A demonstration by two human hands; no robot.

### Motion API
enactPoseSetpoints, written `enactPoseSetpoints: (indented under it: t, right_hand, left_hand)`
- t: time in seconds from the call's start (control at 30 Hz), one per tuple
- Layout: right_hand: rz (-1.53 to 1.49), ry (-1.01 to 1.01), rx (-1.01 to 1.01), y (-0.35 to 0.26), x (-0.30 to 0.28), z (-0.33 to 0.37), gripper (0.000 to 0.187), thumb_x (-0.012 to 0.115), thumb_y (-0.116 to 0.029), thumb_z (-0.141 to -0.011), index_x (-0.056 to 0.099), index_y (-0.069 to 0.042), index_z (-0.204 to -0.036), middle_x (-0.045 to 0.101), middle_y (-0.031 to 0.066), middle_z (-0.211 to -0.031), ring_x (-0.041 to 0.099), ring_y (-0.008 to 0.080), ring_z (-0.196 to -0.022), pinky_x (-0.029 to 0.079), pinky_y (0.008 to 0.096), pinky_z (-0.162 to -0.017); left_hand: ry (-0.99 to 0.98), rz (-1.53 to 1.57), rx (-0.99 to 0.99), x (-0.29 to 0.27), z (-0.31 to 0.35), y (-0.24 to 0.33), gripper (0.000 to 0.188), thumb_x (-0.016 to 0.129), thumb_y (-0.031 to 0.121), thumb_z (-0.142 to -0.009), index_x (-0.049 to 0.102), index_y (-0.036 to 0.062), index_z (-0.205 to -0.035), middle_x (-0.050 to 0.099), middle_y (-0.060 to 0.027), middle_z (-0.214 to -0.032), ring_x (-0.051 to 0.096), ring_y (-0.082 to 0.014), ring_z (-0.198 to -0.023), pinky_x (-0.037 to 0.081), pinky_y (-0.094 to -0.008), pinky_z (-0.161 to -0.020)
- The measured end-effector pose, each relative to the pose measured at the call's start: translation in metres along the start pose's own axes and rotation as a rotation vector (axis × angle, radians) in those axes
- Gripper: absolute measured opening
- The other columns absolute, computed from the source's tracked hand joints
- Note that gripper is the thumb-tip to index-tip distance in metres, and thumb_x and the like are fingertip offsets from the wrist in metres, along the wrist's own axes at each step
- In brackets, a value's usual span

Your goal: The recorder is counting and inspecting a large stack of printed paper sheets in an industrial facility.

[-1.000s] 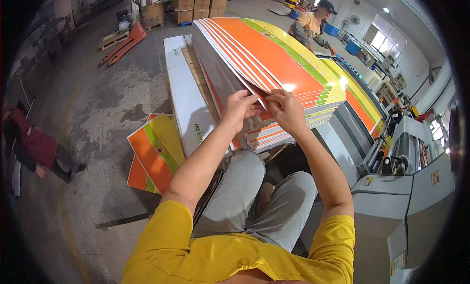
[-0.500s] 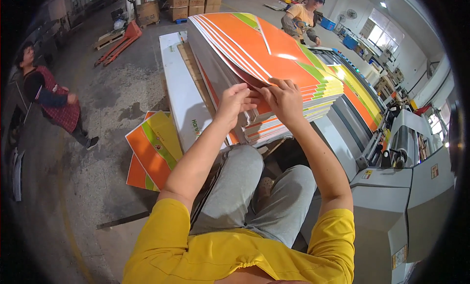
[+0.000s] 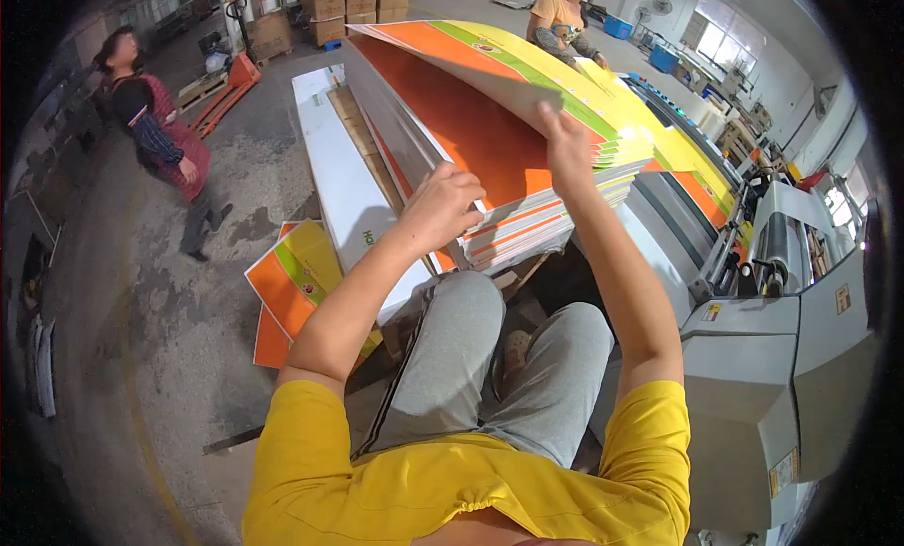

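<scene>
My right hand (image 3: pixel 568 149) is closed on the near corner of printed sheets (image 3: pixel 504 89) and holds it raised. Their pale underside shows, and the orange, green and yellow print faces up. Beneath lies a tall stack of printed sheets (image 3: pixel 480 136) with an orange top. At the stack's near left corner, my left hand (image 3: pixel 443 205) has its fingers bent against the edge; its thumb is mostly hidden. How many sheets are lifted, I cannot tell.
A white board (image 3: pixel 334 174) lies left of the stack, with loose printed sheets (image 3: pixel 292 282) on the floor. A grey machine (image 3: pixel 725 358) stands right. One person (image 3: pixel 160 132) walks at left; another (image 3: pixel 560 24) stands beyond the stack. A red pallet jack (image 3: pixel 231 89) is farther back.
My right hand has risen, lifting the sheets' near corner and exposing the orange sheet below. My left hand has lowered to the stack's corner. The person at left has moved right.
</scene>
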State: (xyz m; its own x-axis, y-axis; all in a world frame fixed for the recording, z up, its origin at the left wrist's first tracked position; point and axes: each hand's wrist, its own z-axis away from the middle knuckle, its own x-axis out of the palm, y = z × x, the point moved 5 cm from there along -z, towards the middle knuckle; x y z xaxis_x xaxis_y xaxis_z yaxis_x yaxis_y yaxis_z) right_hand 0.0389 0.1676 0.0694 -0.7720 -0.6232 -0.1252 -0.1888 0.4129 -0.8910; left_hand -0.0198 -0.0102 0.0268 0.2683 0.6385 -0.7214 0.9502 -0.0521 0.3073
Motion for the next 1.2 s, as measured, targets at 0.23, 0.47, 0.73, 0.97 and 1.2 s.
enactPoseSetpoints:
  t: [0.23,0.47,0.73,0.97,1.2]
  right_hand:
    - [0.509,-0.243,-0.402,-0.006,0.019,0.048,0.02,0.051,-0.017,-0.083,0.061,-0.003,-0.093,0.06,0.0143,-0.09,0.056,0.0326,-0.081,0.044,0.0368,-0.07]
    - [0.412,-0.291,-0.413,-0.006,0.025,0.044,0.02,0.051,-0.017,-0.083,0.061,-0.003,-0.095,0.06,0.014,-0.093,0.056,0.0317,-0.083,0.043,0.0361,-0.073]
    - [0.232,-0.282,-0.319,-0.021,0.018,0.043,0.023,0.049,-0.015,-0.088,0.057,0.004,-0.098,0.057,0.0029,-0.083,0.049,0.0088,-0.079,0.04,0.0244,-0.071]
    - [0.252,-0.29,-0.23,-0.005,0.018,0.036,0.024,0.05,-0.016,-0.088,0.058,0.004,-0.097,0.058,0.0032,-0.083,0.049,0.0091,-0.079,0.041,0.0248,-0.071]
    - [0.374,-0.322,-0.307,-0.02,0.021,0.042,0.024,0.046,-0.011,-0.086,0.057,0.001,-0.104,0.06,0.0133,-0.097,0.056,0.0214,-0.09,0.041,0.0299,-0.08]
  left_hand:
    - [-0.123,-0.192,0.063,0.003,-0.009,0.012,0.022,0.062,0.015,-0.067,0.062,0.0015,-0.084,0.057,-0.0082,-0.091,0.047,-0.0237,-0.095,0.036,-0.0371,-0.087]
    - [-0.129,-0.295,0.182,-0.003,-0.018,0.009,0.014,0.06,0.016,-0.066,0.063,0.0043,-0.072,0.056,-0.0081,-0.075,0.048,-0.0242,-0.085,0.039,-0.0368,-0.079]
    - [-0.118,-0.25,0.314,-0.004,-0.024,0.012,0.013,0.06,0.019,-0.06,0.061,0.0069,-0.063,0.053,-0.0042,-0.066,0.048,-0.0218,-0.075,0.038,-0.0351,-0.068]
    - [-0.103,-0.254,0.312,-0.011,-0.024,0.011,0.014,0.059,0.019,-0.06,0.064,0.0062,-0.063,0.054,-0.0047,-0.063,0.049,-0.0218,-0.073,0.039,-0.0347,-0.064]
    - [-0.077,-0.25,0.446,-0.01,-0.021,0.011,0.015,0.058,0.017,-0.067,0.054,0.0069,-0.056,0.05,-0.0035,-0.063,0.048,-0.0192,-0.072,0.04,-0.0316,-0.064]
